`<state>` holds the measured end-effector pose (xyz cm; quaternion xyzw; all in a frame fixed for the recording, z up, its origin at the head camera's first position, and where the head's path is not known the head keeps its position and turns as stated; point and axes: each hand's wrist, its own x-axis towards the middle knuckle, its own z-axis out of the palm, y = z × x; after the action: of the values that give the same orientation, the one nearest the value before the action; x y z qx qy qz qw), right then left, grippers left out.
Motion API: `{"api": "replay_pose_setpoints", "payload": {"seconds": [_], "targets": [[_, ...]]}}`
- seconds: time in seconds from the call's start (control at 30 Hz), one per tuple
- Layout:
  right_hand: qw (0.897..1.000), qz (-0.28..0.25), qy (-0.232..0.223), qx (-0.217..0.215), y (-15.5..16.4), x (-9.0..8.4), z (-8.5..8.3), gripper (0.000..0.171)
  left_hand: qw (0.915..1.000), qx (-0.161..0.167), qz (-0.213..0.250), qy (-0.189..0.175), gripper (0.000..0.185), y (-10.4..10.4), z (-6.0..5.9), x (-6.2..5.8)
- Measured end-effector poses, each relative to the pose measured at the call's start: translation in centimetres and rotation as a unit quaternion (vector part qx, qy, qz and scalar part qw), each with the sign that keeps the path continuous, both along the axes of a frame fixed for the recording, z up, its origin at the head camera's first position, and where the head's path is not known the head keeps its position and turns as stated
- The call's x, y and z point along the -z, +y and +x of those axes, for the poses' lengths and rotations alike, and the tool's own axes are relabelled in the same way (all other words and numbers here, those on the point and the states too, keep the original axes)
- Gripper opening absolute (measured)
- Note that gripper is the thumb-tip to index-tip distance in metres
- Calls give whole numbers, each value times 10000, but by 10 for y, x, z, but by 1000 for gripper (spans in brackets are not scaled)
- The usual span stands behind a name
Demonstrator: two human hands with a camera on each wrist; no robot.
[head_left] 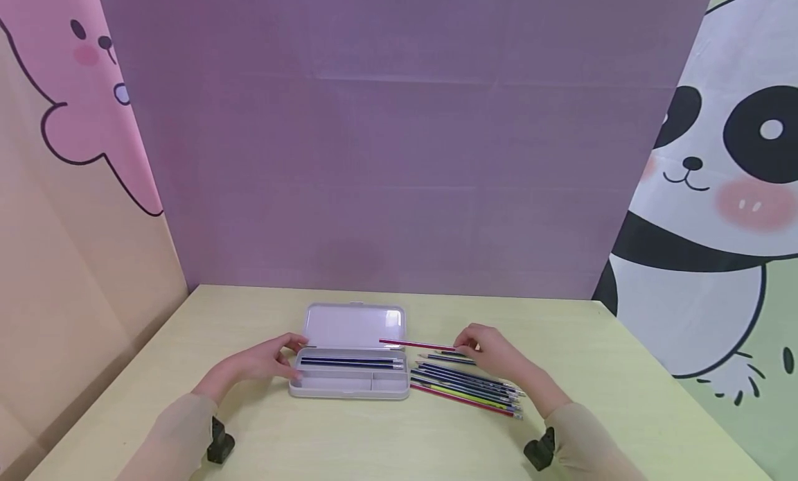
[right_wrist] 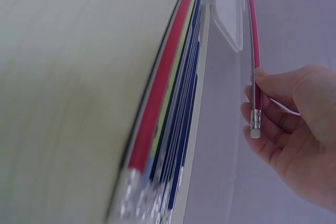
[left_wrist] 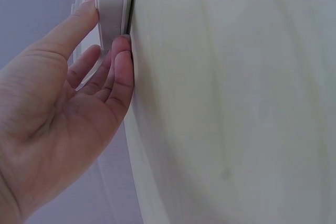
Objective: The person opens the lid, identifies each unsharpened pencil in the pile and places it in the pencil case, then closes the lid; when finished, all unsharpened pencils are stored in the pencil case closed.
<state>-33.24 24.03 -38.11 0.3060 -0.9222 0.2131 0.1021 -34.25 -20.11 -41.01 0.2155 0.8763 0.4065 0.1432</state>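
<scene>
1. Head view: the left hand (head_left: 264,358) grips the left end of a pale pencil case (head_left: 337,394), which stands open on the table (head_left: 349,443) with its lid (head_left: 352,327) laid back behind it
2. Same view: the right hand (head_left: 491,349) pinches a red pencil (head_left: 416,344) between thumb and fingers, its far end reaching over the right edge of the lid; dark pencils (head_left: 349,362) lie in the case's rear compartment, and loose pencils (head_left: 464,381) lie in a bunch just right of the case
3. Left wrist view: the thumb is on the upper side of the case's end, with fingertips touching its outer side
4. Right wrist view: the fingers are closed on the red pencil near its white eraser (right_wrist: 255,134); beside it, in the loose bunch, another red pencil (right_wrist: 168,59) lies outermost, next to a yellow-green one (right_wrist: 172,80)
</scene>
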Motion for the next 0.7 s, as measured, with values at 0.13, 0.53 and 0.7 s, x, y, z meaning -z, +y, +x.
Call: {"api": "replay_pose_setpoints", "payload": {"seconds": [0.13, 0.53, 0.7], "targets": [[9999, -18, -9, -125, -10, 1, -2, 6, 10000, -59, 8, -41, 68, 0, 1, 0], [9995, 45, -223, -222, -40, 3, -5, 4, 10000, -64, -17, -9, 69, -1, 0, 1], [9985, 5, -430, -328, -54, 3, -2, 4, 10000, -45, -61, 24, 70, -1, -2, 3]]}}
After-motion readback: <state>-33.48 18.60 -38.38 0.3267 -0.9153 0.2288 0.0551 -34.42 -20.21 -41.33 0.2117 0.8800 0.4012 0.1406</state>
